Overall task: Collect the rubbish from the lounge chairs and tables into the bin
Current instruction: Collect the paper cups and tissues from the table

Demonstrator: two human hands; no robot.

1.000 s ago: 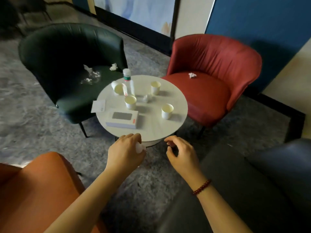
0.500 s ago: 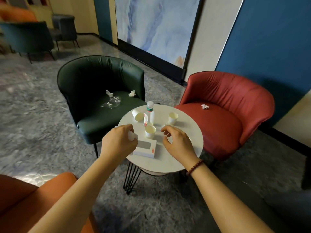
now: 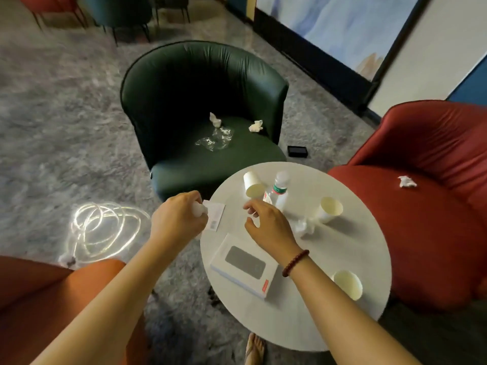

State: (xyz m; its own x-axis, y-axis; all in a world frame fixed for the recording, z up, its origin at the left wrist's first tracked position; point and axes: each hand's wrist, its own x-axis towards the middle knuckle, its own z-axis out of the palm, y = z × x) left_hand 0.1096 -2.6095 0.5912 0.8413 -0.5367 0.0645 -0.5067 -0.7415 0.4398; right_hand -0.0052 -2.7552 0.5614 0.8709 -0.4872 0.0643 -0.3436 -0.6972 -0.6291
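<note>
- A white wad (image 3: 197, 208) was held in the curled fingers of the left hand (image 3: 179, 222), above the left edge of the round table (image 3: 290, 320).
- Just beside it a paper slip (image 3: 216, 216) lay on the table edge, its long side running away from the person.
- A tipped cup (image 3: 253, 185) lay on its side, mouth toward the person.
- The right hand (image 3: 268, 226) hovered over the table, fingers loosely bent, thumb a little apart, holding nothing.
- A crumpled tissue (image 3: 304, 227) lay just to the right of it.

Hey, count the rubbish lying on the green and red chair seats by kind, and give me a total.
Crumpled tissues: 3
Clear plastic wrap: 1
Total: 4
</note>
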